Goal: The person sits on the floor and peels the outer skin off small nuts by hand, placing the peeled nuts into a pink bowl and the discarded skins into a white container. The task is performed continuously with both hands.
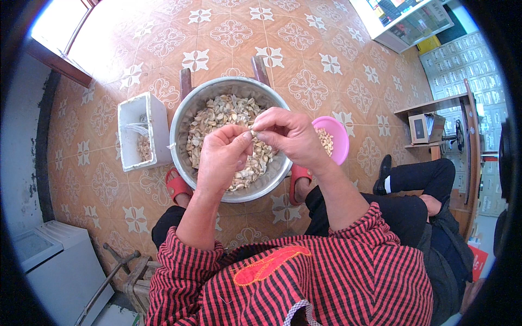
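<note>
A wide metal basin (230, 197) full of pale, flat seed-like pieces (220, 114), perhaps unpeeled garlic cloves, rests before me between my feet. Above its middle my left hand (228, 153) and my right hand (285, 132) meet, thumbs and forefingers pinching one small pale piece (253, 131) between them. Fingers partly cover it. Right of the basin, partly behind my right wrist, a pink plastic bowl (342, 140) contains smooth cream-coloured pieces (324, 140). On the left stands a white foam box (161, 130) with husk-like scraps and a clear plastic strip or bag inside.
Wooden legs (260, 70) stick out beyond the basin. Another person in dark trousers (420, 177) sits close on my right, beside a wooden shelf (432, 102). A wooden stool (138, 281) and a white appliance (65, 265) stand at lower left. A glass display case (420, 26) is at upper right.
</note>
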`<state>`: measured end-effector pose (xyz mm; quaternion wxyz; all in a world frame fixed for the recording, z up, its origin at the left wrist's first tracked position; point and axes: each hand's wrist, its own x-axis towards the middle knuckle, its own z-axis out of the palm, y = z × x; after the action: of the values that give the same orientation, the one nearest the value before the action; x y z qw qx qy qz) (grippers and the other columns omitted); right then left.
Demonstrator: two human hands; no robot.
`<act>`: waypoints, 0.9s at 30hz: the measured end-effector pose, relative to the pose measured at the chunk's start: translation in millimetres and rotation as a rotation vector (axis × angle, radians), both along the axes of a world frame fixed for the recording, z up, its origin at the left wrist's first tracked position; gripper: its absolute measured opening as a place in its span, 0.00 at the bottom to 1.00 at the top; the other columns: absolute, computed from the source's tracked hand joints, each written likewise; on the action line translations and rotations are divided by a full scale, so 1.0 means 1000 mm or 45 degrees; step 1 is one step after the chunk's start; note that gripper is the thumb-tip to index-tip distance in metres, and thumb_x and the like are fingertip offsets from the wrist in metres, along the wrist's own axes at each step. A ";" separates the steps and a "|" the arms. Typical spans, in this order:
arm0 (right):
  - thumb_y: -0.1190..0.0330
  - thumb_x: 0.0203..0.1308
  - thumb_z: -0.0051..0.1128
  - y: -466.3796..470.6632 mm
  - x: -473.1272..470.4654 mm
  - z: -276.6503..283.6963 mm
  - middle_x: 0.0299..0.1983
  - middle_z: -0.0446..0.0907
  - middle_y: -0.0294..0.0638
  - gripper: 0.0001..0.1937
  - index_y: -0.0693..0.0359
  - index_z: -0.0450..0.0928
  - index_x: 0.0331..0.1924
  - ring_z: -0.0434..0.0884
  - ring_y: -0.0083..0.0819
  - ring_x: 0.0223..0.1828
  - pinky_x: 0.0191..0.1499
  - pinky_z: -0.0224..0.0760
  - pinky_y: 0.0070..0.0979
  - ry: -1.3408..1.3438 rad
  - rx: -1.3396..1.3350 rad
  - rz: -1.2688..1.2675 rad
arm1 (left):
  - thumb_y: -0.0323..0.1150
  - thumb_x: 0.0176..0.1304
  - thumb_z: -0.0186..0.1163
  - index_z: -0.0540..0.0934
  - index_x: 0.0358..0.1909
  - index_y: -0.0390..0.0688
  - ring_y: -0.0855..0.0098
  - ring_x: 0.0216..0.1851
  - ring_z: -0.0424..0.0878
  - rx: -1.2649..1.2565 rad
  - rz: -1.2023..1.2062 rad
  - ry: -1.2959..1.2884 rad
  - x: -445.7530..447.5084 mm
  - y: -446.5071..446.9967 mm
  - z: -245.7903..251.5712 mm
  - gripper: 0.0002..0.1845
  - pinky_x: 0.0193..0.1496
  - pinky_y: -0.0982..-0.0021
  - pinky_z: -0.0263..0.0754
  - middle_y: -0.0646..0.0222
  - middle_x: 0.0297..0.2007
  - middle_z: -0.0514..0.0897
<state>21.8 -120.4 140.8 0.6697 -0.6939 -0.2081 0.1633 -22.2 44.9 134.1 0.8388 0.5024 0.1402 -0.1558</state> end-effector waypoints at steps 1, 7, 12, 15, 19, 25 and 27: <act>0.77 0.54 0.58 0.001 0.000 -0.001 0.31 0.75 0.31 0.04 0.63 0.79 0.35 0.72 0.16 0.33 0.34 0.65 0.13 -0.020 -0.001 0.000 | 0.29 0.61 0.55 0.76 0.31 0.37 0.88 0.14 0.62 0.033 0.011 0.009 0.000 -0.001 0.000 0.05 0.14 0.85 0.53 0.76 0.18 0.73; 0.76 0.55 0.58 0.004 -0.003 0.000 0.29 0.77 0.30 0.04 0.62 0.78 0.36 0.73 0.15 0.29 0.32 0.67 0.13 0.243 -0.008 -0.066 | 0.29 0.62 0.52 0.73 0.29 0.39 0.88 0.14 0.62 0.079 0.086 -0.016 -0.001 -0.006 0.001 0.05 0.15 0.84 0.53 0.79 0.18 0.70; 0.74 0.56 0.59 0.010 -0.006 -0.005 0.31 0.79 0.32 0.08 0.62 0.77 0.40 0.75 0.15 0.28 0.33 0.71 0.14 0.435 0.222 -0.068 | 0.30 0.63 0.51 0.72 0.31 0.40 0.88 0.16 0.62 0.046 0.070 -0.069 -0.002 -0.008 0.004 0.05 0.16 0.85 0.53 0.80 0.19 0.69; 0.72 0.57 0.58 0.008 -0.004 -0.010 0.32 0.79 0.32 0.10 0.62 0.76 0.43 0.76 0.16 0.29 0.35 0.71 0.14 0.496 0.303 -0.037 | 0.31 0.64 0.51 0.71 0.32 0.41 0.89 0.16 0.61 -0.085 0.044 -0.092 -0.003 -0.007 0.005 0.05 0.16 0.86 0.52 0.80 0.19 0.69; 0.71 0.60 0.55 0.008 -0.004 -0.009 0.34 0.79 0.33 0.10 0.63 0.76 0.45 0.76 0.18 0.32 0.36 0.72 0.15 0.652 0.481 -0.063 | 0.30 0.63 0.48 0.70 0.32 0.42 0.87 0.15 0.58 -0.307 0.039 -0.121 -0.003 -0.006 0.005 0.04 0.16 0.85 0.50 0.78 0.19 0.68; 0.70 0.63 0.50 0.006 -0.005 -0.015 0.37 0.78 0.36 0.11 0.63 0.74 0.48 0.77 0.20 0.34 0.36 0.73 0.19 0.767 0.756 0.043 | 0.30 0.61 0.43 0.67 0.28 0.42 0.84 0.13 0.57 -0.634 0.012 -0.123 -0.001 -0.003 0.005 0.05 0.14 0.82 0.50 0.73 0.18 0.67; 0.70 0.63 0.50 0.006 -0.005 -0.013 0.37 0.78 0.36 0.12 0.63 0.74 0.48 0.77 0.21 0.34 0.36 0.74 0.19 0.788 0.790 0.065 | 0.31 0.60 0.44 0.67 0.27 0.42 0.82 0.12 0.57 -0.789 0.025 -0.096 0.000 0.000 0.009 0.05 0.13 0.82 0.50 0.71 0.17 0.67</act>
<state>17.0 -114.6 127.7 0.8729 -0.3731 -0.0540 0.3097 -22.2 44.6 143.0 0.9581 0.2269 0.0597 -0.1642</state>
